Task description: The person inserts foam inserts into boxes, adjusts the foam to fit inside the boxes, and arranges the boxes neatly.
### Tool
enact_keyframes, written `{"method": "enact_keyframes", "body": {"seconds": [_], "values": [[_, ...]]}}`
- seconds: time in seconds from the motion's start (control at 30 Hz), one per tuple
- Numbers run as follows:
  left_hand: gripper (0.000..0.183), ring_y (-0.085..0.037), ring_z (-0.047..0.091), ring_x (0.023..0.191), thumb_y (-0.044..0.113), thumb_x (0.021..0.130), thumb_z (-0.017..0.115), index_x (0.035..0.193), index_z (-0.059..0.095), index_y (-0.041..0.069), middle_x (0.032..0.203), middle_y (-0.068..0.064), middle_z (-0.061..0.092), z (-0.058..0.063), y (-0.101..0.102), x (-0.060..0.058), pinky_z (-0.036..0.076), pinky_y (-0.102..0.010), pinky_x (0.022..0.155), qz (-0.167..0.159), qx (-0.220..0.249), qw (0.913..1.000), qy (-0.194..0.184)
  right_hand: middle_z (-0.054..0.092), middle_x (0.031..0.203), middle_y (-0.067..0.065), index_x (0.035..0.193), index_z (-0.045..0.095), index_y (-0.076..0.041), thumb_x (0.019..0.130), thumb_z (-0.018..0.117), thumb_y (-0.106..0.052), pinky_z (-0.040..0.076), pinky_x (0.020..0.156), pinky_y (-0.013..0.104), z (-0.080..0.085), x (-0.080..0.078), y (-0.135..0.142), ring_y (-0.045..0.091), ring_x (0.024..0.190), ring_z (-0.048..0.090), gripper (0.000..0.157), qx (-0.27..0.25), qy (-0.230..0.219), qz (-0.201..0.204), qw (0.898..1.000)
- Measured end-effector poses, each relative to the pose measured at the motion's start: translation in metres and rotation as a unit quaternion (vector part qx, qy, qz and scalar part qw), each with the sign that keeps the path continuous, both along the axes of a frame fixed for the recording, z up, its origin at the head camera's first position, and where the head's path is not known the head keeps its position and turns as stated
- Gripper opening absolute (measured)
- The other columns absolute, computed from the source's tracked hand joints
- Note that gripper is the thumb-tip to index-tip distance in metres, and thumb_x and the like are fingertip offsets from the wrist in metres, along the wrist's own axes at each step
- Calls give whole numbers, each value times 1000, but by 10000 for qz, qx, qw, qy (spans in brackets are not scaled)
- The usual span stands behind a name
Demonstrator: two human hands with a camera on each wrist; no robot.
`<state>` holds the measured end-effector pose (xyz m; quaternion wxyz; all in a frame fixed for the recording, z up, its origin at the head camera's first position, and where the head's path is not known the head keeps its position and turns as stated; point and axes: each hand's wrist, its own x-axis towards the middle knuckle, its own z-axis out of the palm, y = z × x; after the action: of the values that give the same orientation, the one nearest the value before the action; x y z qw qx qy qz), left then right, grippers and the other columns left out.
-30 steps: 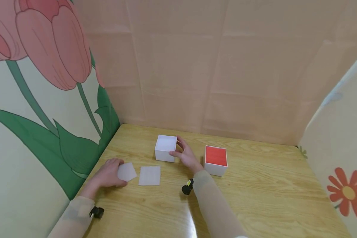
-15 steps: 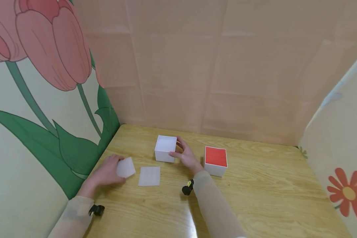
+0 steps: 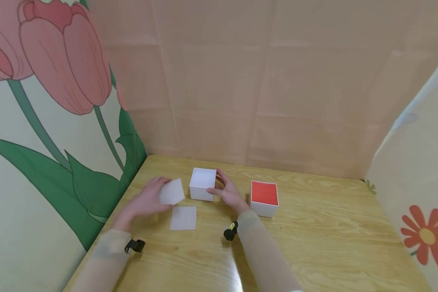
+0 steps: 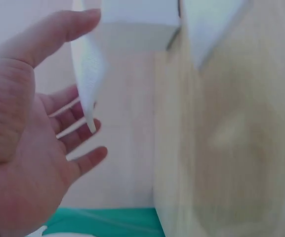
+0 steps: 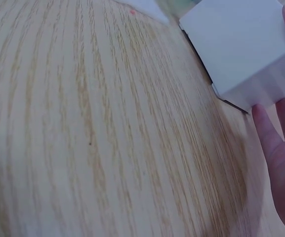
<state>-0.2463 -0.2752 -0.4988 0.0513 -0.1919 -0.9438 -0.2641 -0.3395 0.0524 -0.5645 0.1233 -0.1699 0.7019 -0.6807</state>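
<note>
In the head view my left hand (image 3: 150,198) holds a thin white square sheet (image 3: 172,192) raised over the table. The left wrist view shows this sheet (image 4: 89,69) between the thumb and the spread fingers. A second white square sheet (image 3: 183,218) lies flat on the table just below it. My right hand (image 3: 230,194) grips the right side of a white open-topped box (image 3: 201,193), thumb on the front wall and fingers behind. In the right wrist view the box's front wall (image 5: 236,47) is plain white; its inside looks white from above.
To the right of my right forearm stands another white box (image 3: 264,209) with a red top surface inside its rim. Both boxes are on a wooden table (image 3: 332,231). A flower-patterned wall (image 3: 69,186) borders the table on the left, and a peach cloth (image 3: 219,81) hangs behind.
My left hand has lifted its sheet and carried it right and away from me, towards the white box. The right hand keeps its hold, and both boxes stay in place.
</note>
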Motion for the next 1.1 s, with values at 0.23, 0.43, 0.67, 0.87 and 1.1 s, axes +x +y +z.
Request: {"method": "enact_keyframes", "body": {"seconds": [0.23, 0.43, 0.67, 0.87, 1.1], "values": [[91, -36, 45, 137, 35, 82, 92, 156, 49, 4, 151, -14, 52, 9, 27, -25, 45, -57, 111, -288, -20, 9995, -163, 31, 173, 4, 171, 28, -21, 92, 87, -16, 42, 121, 49, 0, -1, 0, 36, 155, 35, 98, -11, 24, 41, 10000], [90, -36, 44, 141, 38, 84, 91, 157, 49, 5, 152, -14, 52, 22, 49, -53, 41, -58, 116, -701, -318, 9969, -168, 33, 172, 2, 170, 29, -23, 92, 88, -20, 43, 120, 49, -2, -1, 1, 34, 155, 37, 98, 50, 61, 24, 10000], [90, -35, 42, 145, 45, 87, 89, 158, 49, 6, 158, -14, 48, 32, 70, -80, 42, -54, 118, -923, -728, 9923, -392, 34, 172, 4, 170, 30, -22, 93, 87, -16, 45, 119, 48, -3, -2, 1, 34, 152, 41, 96, 18, 72, 62, 10000], [88, -40, 45, 143, 40, 87, 89, 156, 50, 0, 155, -20, 51, 41, 81, -95, 44, -56, 116, -1266, -983, 9864, -372, 36, 170, 7, 170, 31, -23, 92, 86, -11, 49, 115, 47, -3, -4, 0, 35, 151, 43, 96, 25, 86, 73, 9999], [85, -39, 44, 142, 34, 88, 90, 156, 51, 2, 157, -18, 48, 47, 87, -104, 44, -56, 116, -1408, -1231, 9792, -782, 33, 171, 10, 171, 28, -22, 92, 87, -13, 52, 113, 45, -4, -5, 2, 39, 149, 45, 99, -98, -57, 174, 9998]]}}
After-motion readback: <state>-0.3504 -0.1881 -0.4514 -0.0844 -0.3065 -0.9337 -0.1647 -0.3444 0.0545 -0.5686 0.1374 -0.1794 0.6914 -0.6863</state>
